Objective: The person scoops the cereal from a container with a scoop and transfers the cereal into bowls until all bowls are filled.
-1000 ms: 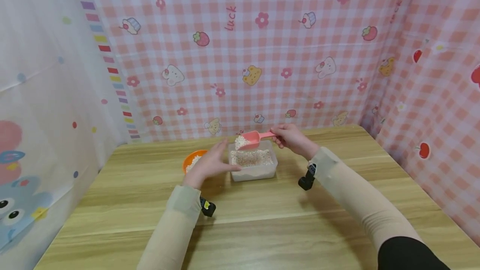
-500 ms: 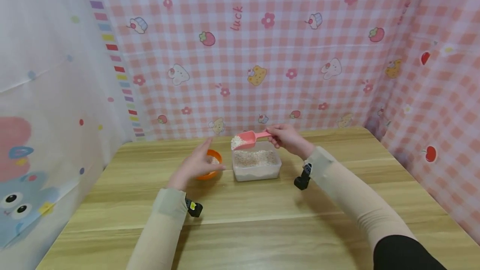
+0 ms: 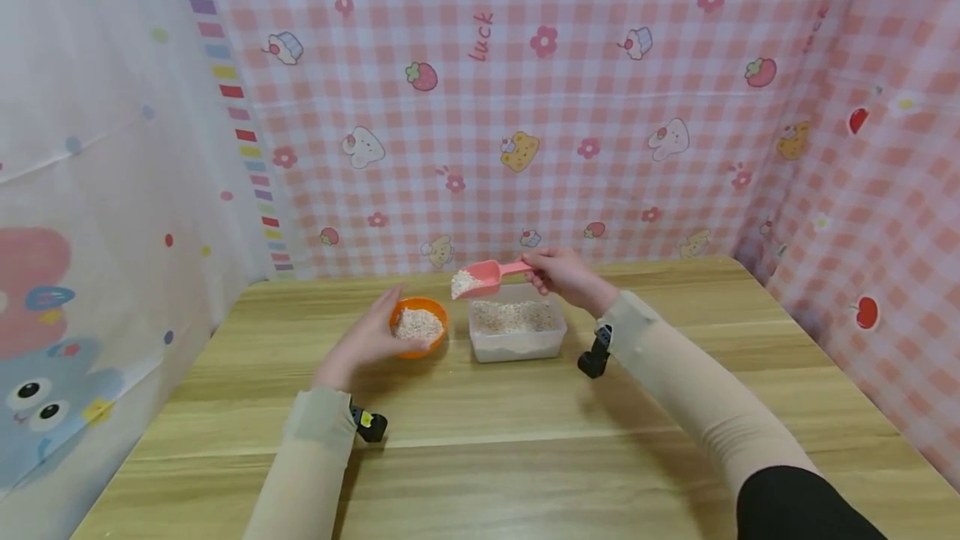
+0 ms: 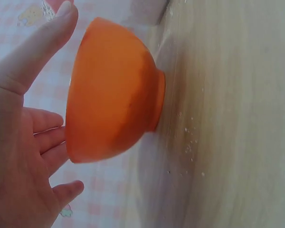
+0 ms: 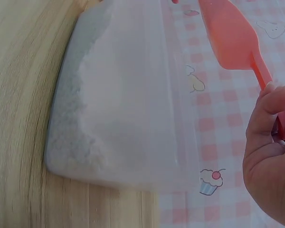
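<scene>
The right hand [image 3: 570, 277] grips the handle of a pink scoop [image 3: 489, 275], which carries a heap of pale, oat-like flakes [image 3: 465, 283] at its front. The scoop is held above the left part of a translucent plastic box [image 3: 517, 348], its tip reaching past the box's left side toward the bowl. More flakes fill part of the box. To the left stands an orange bowl [image 3: 428, 305] with flakes inside. Around its left side, the left hand [image 3: 363, 342] is spread with thumb and fingers apart; in the left wrist view the fingertips are right at the bowl [image 4: 109, 90] rim.
All of this is on a wooden table [image 3: 480, 457]. A few crumbs [image 4: 189, 147] lie on the wood near the bowl's foot. Behind the table hangs a pink checked curtain [image 3: 465, 107], with a white patterned one [image 3: 112, 148] on the left.
My left hand has moved left from the box to the orange bowl's side. The right hand has shifted the loaded scoop leftward over the box. The head view has turned slightly.
</scene>
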Available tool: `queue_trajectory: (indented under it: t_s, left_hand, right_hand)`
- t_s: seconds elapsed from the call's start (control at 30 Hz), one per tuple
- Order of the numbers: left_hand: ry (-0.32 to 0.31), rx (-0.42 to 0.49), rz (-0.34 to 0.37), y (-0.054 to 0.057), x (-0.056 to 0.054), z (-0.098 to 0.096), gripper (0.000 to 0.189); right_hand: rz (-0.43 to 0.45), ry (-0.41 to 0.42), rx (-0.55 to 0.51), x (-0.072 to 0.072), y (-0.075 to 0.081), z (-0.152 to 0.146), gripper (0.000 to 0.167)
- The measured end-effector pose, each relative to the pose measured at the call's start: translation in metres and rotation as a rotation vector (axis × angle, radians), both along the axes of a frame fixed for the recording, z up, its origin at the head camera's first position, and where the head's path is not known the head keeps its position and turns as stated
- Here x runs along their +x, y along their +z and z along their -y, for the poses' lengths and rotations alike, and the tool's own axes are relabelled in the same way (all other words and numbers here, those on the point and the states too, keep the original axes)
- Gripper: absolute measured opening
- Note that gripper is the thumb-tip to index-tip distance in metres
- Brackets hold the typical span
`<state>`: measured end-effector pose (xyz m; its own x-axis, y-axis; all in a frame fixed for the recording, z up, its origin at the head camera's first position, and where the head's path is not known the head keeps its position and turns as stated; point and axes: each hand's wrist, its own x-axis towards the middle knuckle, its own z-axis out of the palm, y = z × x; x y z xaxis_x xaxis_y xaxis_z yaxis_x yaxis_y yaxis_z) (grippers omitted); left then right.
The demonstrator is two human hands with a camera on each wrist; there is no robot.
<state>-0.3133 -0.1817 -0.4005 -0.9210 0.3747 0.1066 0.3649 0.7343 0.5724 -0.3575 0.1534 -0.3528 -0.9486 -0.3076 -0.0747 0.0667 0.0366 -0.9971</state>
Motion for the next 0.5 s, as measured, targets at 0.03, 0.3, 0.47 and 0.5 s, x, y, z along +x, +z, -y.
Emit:
queue_trajectory:
  t_s: [0.03, 0.3, 0.47, 0.5]
  left_hand:
    - [0.003, 0.002, 0.001, -0.001, 0.000, 0.001, 0.115]
    - [0.005, 0.017, 0.027, -0.008, 0.003, 0.007, 0.118]
    - [0.009, 0.008, 0.030, -0.012, 0.002, 0.009, 0.117]
    - [0.011, 0.010, 0.033, -0.012, 0.002, 0.009, 0.117]
  right_hand:
    - [0.002, -0.002, 0.000, 0.000, 0.000, 0.002, 0.031]
    - [0.026, -0.009, -0.005, -0.004, -0.004, 0.013, 0.030]
    - [0.021, -0.004, 0.006, -0.003, -0.004, 0.020, 0.030]
    - [0.018, -0.001, 0.009, -0.003, -0.003, 0.021, 0.030]
